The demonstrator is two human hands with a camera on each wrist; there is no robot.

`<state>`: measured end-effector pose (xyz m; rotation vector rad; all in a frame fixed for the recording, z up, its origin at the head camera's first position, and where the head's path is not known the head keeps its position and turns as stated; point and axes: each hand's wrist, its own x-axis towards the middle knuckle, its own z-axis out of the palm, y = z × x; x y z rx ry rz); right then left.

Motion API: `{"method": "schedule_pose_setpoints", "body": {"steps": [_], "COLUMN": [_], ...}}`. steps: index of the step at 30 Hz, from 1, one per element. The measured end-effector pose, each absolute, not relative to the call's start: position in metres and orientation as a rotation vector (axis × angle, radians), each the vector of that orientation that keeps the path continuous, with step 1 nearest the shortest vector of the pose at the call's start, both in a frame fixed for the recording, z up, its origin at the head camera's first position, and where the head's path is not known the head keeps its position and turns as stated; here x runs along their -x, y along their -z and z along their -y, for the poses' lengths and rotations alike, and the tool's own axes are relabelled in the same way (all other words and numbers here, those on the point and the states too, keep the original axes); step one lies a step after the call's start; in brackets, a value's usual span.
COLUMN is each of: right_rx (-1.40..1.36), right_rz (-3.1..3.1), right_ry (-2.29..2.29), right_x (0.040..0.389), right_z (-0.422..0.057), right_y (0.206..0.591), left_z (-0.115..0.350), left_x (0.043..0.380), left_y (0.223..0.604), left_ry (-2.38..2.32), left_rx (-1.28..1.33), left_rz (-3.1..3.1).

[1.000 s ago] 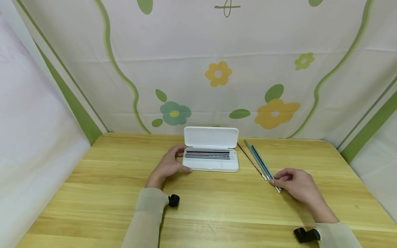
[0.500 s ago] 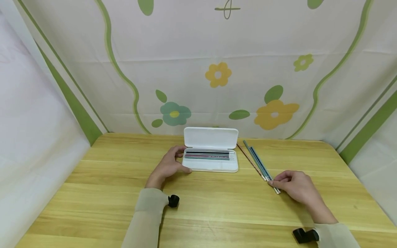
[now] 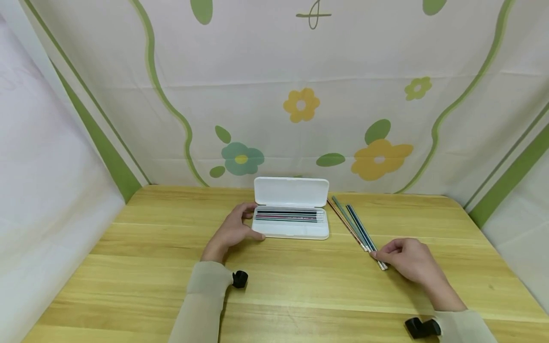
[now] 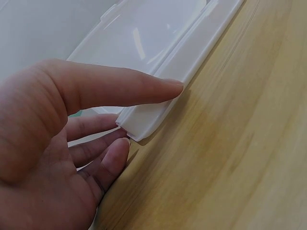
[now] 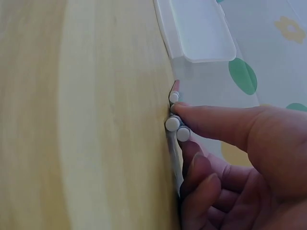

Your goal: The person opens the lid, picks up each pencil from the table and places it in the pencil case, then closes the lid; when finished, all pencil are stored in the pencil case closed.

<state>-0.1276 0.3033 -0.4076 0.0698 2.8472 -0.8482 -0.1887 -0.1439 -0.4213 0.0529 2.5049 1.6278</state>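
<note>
A white pencil case point(image 3: 274, 231) stands with its lid point(image 3: 291, 192) raised, and several pencils point(image 3: 286, 216) lie side by side along its back half. My left hand point(image 3: 231, 231) holds the left end of the case; in the left wrist view the thumb point(image 4: 139, 88) lies along the front wall and the fingers curl at the end. To the right, several loose pencils lie slanted on the table, one copper point(image 3: 346, 226), one green, the others dark blue point(image 3: 360, 226). My right hand point(image 3: 407, 259) pinches dark pencils near their white eraser ends point(image 5: 172, 124).
The wooden table point(image 3: 300, 295) reaches back to a hanging cloth point(image 3: 257, 57) printed with flowers, and cloth hangs at both sides too. The case sits near the table's back edge. A black wrist camera point(image 3: 240, 279) is strapped by the left sleeve.
The green pencil's far end has swung left, closer to the copper one and away from the dark pencils. My right hand has shifted slightly left; the left hand stays on the case.
</note>
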Motion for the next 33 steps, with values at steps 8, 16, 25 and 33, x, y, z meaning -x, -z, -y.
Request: {"method": "schedule_pose_setpoints", "body": {"steps": [8, 16, 25, 33], "right_rx": [-0.075, -0.111, -0.179, -0.203], "right_rz": [-2.826, -2.777, -2.659, -2.575], "right_ry": [0.888, 0.960, 1.175, 1.359], "right_x": [0.1275, 0.1241, 0.1226, 0.1231], "right_z": [-0.3029, -0.3048, -0.3066, -0.3075], "right_y": [0.4061, 0.4062, 0.4090, 0.4095], "left_z": [0.1448, 0.1454, 0.1452, 0.1459], "left_x": [0.1885, 0.1878, 0.1879, 0.1879], "left_y": [0.4209, 0.4207, 0.4219, 0.4227], "left_ry": [-1.621, -1.624, -1.628, -1.608], "left_rx": [-0.068, -0.084, -0.080, -0.087], "left_rz": [-2.520, -2.513, -2.507, -2.526]}}
